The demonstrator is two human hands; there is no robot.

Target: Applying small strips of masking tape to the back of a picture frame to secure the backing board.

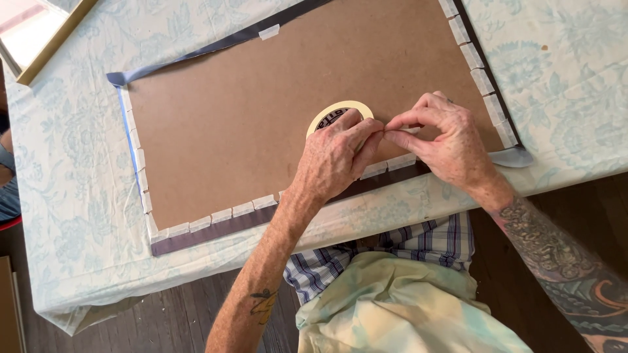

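My left hand [337, 153] is clamped on the tape roll [340, 117], which stands tilted on the brown board [229, 111]. My right hand [445, 140] pinches the tape's loose end shut just right of the roll, so the short strip runs left to right between both grips. The roll is a cream ring; small tape pieces [232, 212] line the board's edges below and beside my hands.

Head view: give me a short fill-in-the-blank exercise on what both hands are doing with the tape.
1. The left hand holds the round cream roll of masking tape on the brown ____ backing board.
2. The right hand pinches the tape's free end with its ____.
3. Short tape strips line the board's ____.

Missing words: hardboard; fingers; edges
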